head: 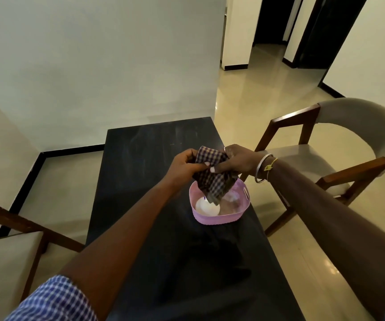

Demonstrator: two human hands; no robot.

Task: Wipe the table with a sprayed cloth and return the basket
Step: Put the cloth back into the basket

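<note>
A dark checked cloth (212,179) hangs over a pink basket (219,217) that stands near the right edge of the black table (154,163). My left hand (185,166) grips the cloth's left side. My right hand (237,162) grips its right side, thumbs almost meeting at the top. The cloth's lower end dangles into the basket. Inside the basket lies a white round object (206,207), with a pale, blurred item beside it that I cannot identify.
A wooden armchair with grey cushions (339,144) stands close to the table's right side. Another chair (6,249) sits at the left. A white wall lies beyond the table's far end, and tiled floor leads to dark doorways at the upper right.
</note>
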